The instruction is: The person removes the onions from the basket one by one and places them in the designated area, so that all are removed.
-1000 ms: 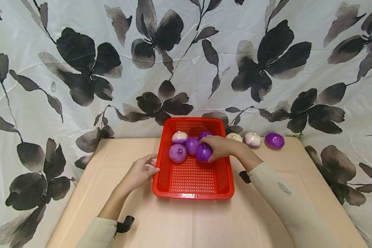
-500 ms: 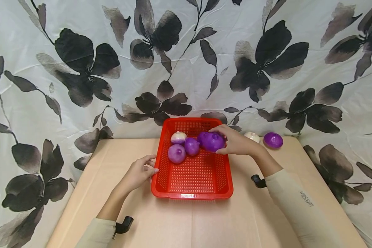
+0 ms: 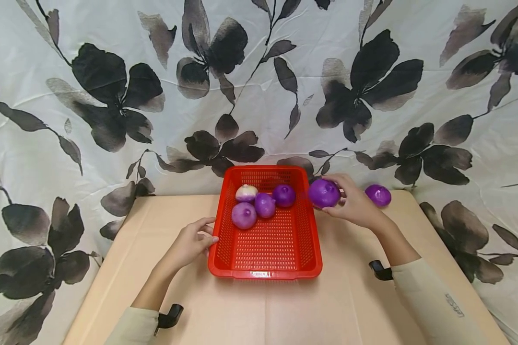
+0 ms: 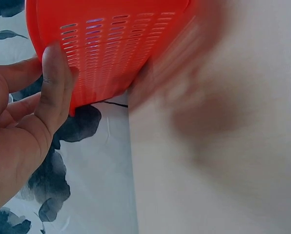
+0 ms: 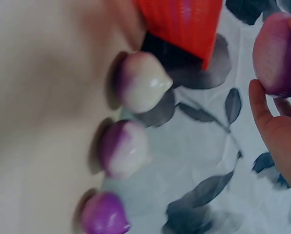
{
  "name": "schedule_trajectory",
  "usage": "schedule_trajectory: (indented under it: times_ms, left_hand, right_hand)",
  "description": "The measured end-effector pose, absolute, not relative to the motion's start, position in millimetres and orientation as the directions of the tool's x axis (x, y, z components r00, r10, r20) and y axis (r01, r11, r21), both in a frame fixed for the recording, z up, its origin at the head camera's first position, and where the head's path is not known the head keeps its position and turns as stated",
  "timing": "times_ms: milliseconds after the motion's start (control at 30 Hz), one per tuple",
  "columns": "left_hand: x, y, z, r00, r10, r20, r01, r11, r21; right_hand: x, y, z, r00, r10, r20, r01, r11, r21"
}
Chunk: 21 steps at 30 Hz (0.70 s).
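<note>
Thumb and fingers of the left hand, left of centre in the head view, pinch the near side of the red basket; some fingertips are lost behind the rim. Four onions sit in the basket's upper half, and its lower half is bare. Farther up and to the right, the right hand pinches a purple onion between thumb and fingers. That onion lies at the hand's left, beside the basket's right rim, nearer the right hand than the left. It looks nearly round, with no clear long axis. In the head view it overlaps the rim, so contact is hard to judge, but the right wrist view shows it apart from the basket, cut off by the right edge. Past the right hand, a bright purple onion rests at the table's back edge. Two pale onions, one upper and one lower, are hidden behind the hand from above and show only in the right wrist view, slightly blurred. Behind everything hangs a flowered cloth.
</note>
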State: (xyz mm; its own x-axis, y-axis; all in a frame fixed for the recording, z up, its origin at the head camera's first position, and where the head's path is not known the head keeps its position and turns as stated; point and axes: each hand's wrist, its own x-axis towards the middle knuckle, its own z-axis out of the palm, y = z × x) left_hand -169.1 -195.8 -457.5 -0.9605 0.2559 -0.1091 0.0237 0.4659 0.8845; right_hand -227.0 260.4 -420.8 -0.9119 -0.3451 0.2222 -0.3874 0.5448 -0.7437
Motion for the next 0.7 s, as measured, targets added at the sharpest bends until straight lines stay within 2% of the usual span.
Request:
schedule_trajectory:
  times_ms: [133, 367, 700]
  left_hand:
    - [-170, -196, -459, -0.962, 0.252, -0.11, 0.018, 0.457, 0.889]
    - [-169, -197, -458, -0.961, 0.251, -0.114, 0.011, 0.446, 0.895]
    - [-168, -196, -457, -0.961, 0.256, -0.102, 0.023, 0.444, 0.896]
  right_hand:
    - [-222, 276, -435, -0.928, -0.288, 0.236, -0.364, 0.569, -0.737]
    - [-220, 290, -473, -0.921, -0.275, 0.277, -0.387, 0.565, -0.729]
    - [-216, 290, -517, -0.943, -0.281, 0.177, -0.32, 0.631, -0.707]
